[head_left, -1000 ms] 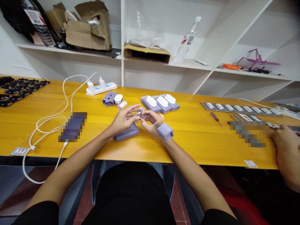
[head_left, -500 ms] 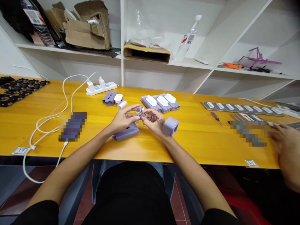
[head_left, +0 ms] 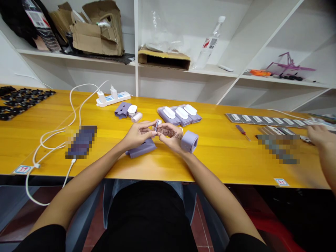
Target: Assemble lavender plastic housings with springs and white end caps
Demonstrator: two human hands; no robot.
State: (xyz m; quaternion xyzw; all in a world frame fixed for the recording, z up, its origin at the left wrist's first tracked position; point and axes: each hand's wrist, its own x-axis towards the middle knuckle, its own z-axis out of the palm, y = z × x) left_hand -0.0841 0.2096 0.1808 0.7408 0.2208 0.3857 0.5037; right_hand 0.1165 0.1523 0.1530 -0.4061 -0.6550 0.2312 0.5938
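Observation:
In the head view, my left hand (head_left: 137,134) is closed, its fingertips and thumb pinching a small, thin, pale part (head_left: 156,125). My right hand (head_left: 172,137) meets it from the other side, thumb and fingers closed on the same part. The part's details are too small to make out, and my fingers cover much of it. Beneath my hands lies a purple case (head_left: 141,149) on the table. Another purple piece (head_left: 189,141), bent into a loop, stands beside my right wrist. Behind my left hand are a white rounded plug-like piece (head_left: 132,110) and a pale cylinder (head_left: 137,117).
Several purple cases with white oval tops (head_left: 181,113) sit farther back. A power strip (head_left: 114,98) and a phone (head_left: 81,141) on a white cable are at left. At right lie a screwdriver (head_left: 243,132), a strip of white parts (head_left: 267,121) and a co-worker's hand (head_left: 321,136).
The small part between my fingers has turned so that it shows more edge-on. My hands have hardly moved. The co-worker's hand has shifted up and to the right.

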